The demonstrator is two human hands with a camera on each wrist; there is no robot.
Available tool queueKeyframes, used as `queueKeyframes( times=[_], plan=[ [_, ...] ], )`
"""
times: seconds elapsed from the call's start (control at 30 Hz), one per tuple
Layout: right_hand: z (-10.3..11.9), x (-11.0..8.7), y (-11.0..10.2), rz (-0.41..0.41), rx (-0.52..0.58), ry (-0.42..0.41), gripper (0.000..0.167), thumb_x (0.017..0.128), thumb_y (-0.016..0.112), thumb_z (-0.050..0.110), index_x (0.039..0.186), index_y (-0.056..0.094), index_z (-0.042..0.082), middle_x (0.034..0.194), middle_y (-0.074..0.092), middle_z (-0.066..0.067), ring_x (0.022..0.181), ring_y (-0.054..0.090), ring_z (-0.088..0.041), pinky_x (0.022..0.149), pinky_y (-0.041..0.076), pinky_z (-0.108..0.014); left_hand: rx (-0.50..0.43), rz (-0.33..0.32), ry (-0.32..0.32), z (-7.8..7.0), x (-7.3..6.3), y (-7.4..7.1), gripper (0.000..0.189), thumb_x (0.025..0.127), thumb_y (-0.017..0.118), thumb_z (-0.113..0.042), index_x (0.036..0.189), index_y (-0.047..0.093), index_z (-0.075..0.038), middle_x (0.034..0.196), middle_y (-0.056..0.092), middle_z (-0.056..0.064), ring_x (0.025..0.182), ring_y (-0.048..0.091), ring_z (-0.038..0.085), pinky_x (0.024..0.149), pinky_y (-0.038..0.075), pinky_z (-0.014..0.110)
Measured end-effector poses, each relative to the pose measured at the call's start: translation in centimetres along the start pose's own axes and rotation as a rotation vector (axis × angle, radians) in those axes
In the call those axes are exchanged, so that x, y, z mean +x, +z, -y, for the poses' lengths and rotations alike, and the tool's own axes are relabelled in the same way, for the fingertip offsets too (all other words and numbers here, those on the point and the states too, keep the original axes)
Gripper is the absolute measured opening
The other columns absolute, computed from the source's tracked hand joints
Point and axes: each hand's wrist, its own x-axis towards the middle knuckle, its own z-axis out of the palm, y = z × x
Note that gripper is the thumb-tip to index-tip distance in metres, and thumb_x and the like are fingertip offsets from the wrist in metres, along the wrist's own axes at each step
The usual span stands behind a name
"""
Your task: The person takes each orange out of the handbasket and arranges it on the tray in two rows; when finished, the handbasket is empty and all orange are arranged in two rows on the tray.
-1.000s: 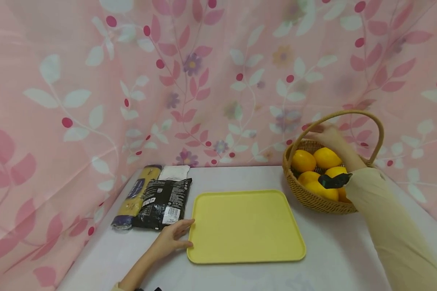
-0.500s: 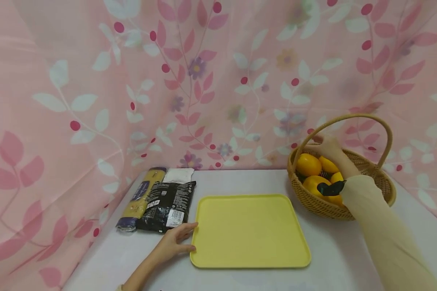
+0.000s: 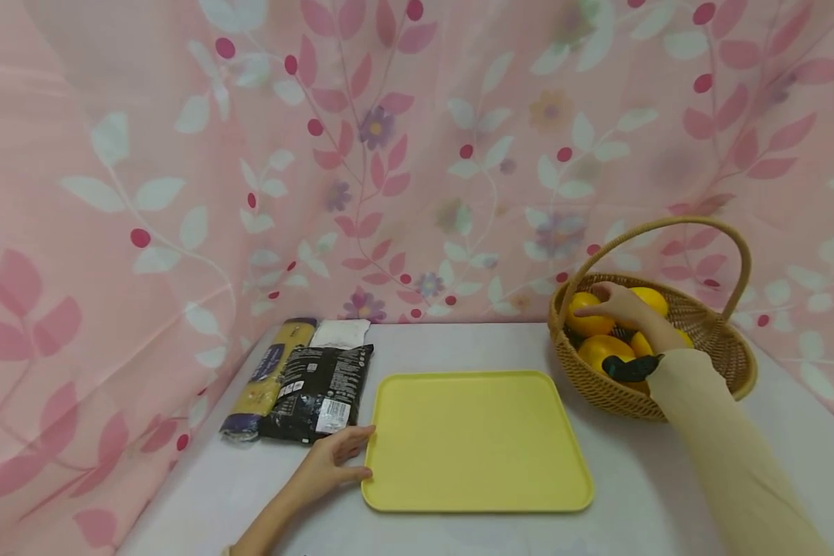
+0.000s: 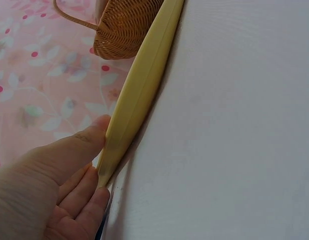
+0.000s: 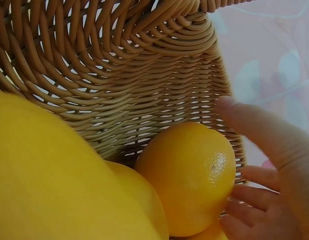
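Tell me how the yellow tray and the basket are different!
The tray is yellow and smooth; the basket is brown and woven. The tray is flat; the basket is deep with an arched handle. The left hand touches the tray; the right hand is at yellow fruit inside the basket. Both sit on the white table.

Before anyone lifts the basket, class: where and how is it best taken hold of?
Probably at the top of its handle, coming from above. The handle arches high over the basket, its middle standing free, well above the fruit.
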Motion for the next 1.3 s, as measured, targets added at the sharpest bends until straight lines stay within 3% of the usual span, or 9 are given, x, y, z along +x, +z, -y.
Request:
queueKeyframes(
  times=[0.23,0.47,0.7,0.9,1.03,1.17,1.3],
  plan=[
    [-0.5,0.5,0.3,0.054,-0.091,-0.006,0.09,0.081,0.065,0.033,0.134,0.012,-0.016,0.13,0.023,-0.039,0.114,0.029,-0.05,0.095,0.029,-0.059,-0.001,0.002,-0.001,-0.3,-0.1,-0.4,0.064,0.068,0.076,-0.011,0.122,0.046,0.009,0.123,0.048,0.024,0.112,0.045,0.035,0.094,0.041,0.033],
    [-0.2,0.1,0.4,0.01,-0.192,0.0,0.083,0.08,0.067,0.023,0.134,0.018,-0.015,0.128,0.028,-0.039,0.111,0.033,-0.05,0.092,0.033,-0.06,0.018,0.011,0.04,-0.3,0.0,-0.5,0.062,0.069,0.075,-0.009,0.12,0.046,0.012,0.122,0.047,0.027,0.111,0.045,0.038,0.093,0.041,0.036],
    [-0.7,0.4,0.1,-0.043,-0.271,-0.016,0.08,0.079,0.067,0.021,0.131,0.022,-0.019,0.125,0.026,-0.041,0.111,0.029,-0.053,0.091,0.032,-0.061,0.006,0.017,0.028,-0.6,0.4,-0.5,0.062,0.07,0.075,-0.008,0.121,0.045,0.011,0.124,0.047,0.025,0.112,0.044,0.038,0.094,0.039,0.039],
    [-1.2,0.4,0.5,-0.062,-0.257,-0.019,0.063,0.078,0.068,0.022,0.115,0.037,-0.018,0.107,0.044,-0.035,0.095,0.044,-0.044,0.078,0.044,-0.053,0.005,0.013,-0.038,-0.5,0.1,-0.1,0.064,0.069,0.076,-0.014,0.122,0.046,0.008,0.124,0.048,0.022,0.113,0.045,0.034,0.095,0.04,0.033],
    [-1.4,0.2,1.0,-0.048,-0.226,-0.006,0.053,0.077,0.07,0.021,0.104,0.038,-0.013,0.095,0.049,-0.029,0.087,0.049,-0.039,0.073,0.047,-0.048,0.015,0.018,-0.049,-0.4,-0.4,0.3,0.065,0.069,0.076,-0.015,0.122,0.047,0.008,0.123,0.049,0.022,0.112,0.046,0.034,0.093,0.041,0.032],
    [-1.5,0.1,0.9,-0.072,-0.245,-0.018,0.066,0.077,0.069,0.022,0.117,0.035,-0.018,0.108,0.044,-0.036,0.097,0.044,-0.046,0.081,0.042,-0.055,0.019,0.014,0.004,-0.3,-0.2,0.5,0.063,0.069,0.075,-0.014,0.12,0.047,0.009,0.121,0.049,0.024,0.111,0.047,0.035,0.093,0.042,0.034],
    [-1.6,-0.2,0.4,-0.096,-0.243,-0.009,0.071,0.078,0.068,0.026,0.122,0.037,-0.019,0.113,0.045,-0.036,0.099,0.045,-0.046,0.082,0.043,-0.054,0.014,0.023,0.034,-0.3,0.2,0.4,0.063,0.07,0.075,-0.012,0.12,0.046,0.011,0.121,0.048,0.026,0.111,0.046,0.037,0.093,0.041,0.036]
  ],
)
